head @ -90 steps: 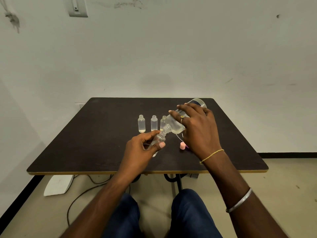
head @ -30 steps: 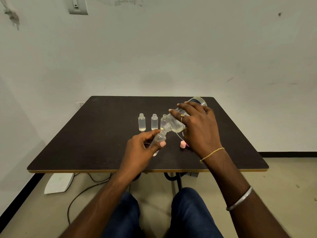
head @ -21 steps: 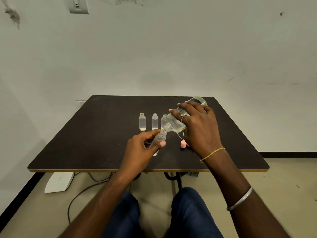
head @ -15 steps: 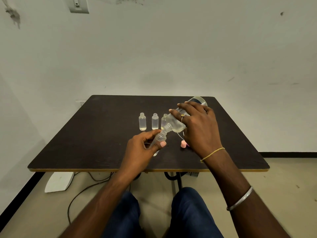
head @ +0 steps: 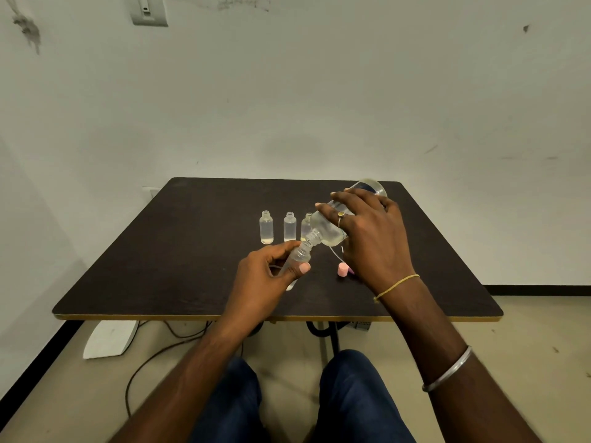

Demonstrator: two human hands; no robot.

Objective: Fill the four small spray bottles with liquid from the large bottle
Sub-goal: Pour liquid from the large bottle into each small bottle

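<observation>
Nothing has shifted: our right hand (head: pixel 371 238) still grips the big bottle (head: pixel 326 230), tilted neck-down over the table's (head: pixel 192 251) middle. Its mouth meets the small bottle (head: pixel 300 254) pinched in our left hand (head: pixel 265 276). Three other bottles (head: pixel 289 226) stand just behind.

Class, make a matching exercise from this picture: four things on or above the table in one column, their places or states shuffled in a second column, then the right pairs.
1. large bottle
2. held small bottle
3. pink cap
4. leftmost small bottle

A. stands upright, uncapped, in the row
B. rests on the table
C. tipped neck-down, gripped by the right hand
D. tilted, gripped by the left hand

Pairs: 1-C, 2-D, 3-B, 4-A
</observation>
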